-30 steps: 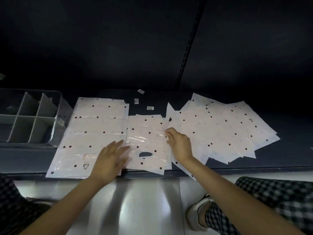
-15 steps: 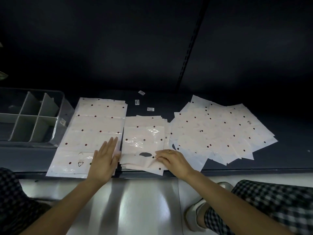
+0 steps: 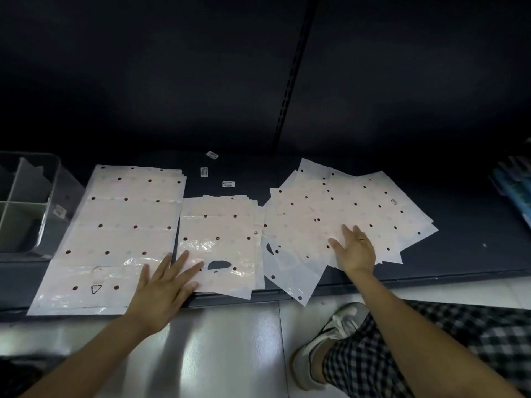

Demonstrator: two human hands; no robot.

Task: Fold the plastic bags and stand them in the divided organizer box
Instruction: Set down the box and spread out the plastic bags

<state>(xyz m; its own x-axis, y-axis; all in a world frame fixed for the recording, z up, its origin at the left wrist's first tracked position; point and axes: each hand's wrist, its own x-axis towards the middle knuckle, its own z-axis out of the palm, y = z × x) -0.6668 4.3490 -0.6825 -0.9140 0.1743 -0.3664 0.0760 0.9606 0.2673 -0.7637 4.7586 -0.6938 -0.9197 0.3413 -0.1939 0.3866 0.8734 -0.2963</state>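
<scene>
Plastic bags (image 3: 218, 234) under spread left fingers (image 3: 184, 261); right fingers (image 3: 349, 235) seemingly flat.

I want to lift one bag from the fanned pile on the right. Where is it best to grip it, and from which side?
Probably pinch a loose corner overhanging the shelf edge of the fanned pile, coming from the front, below the right hand; there single sheets separate.

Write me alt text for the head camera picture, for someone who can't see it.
A person's left hand lies flat on the middle stack of dotted plastic bags on a dark shelf, while the right hand rests open on a fanned pile of bags. A bigger stack and a divided organizer box sit to the left.
</scene>
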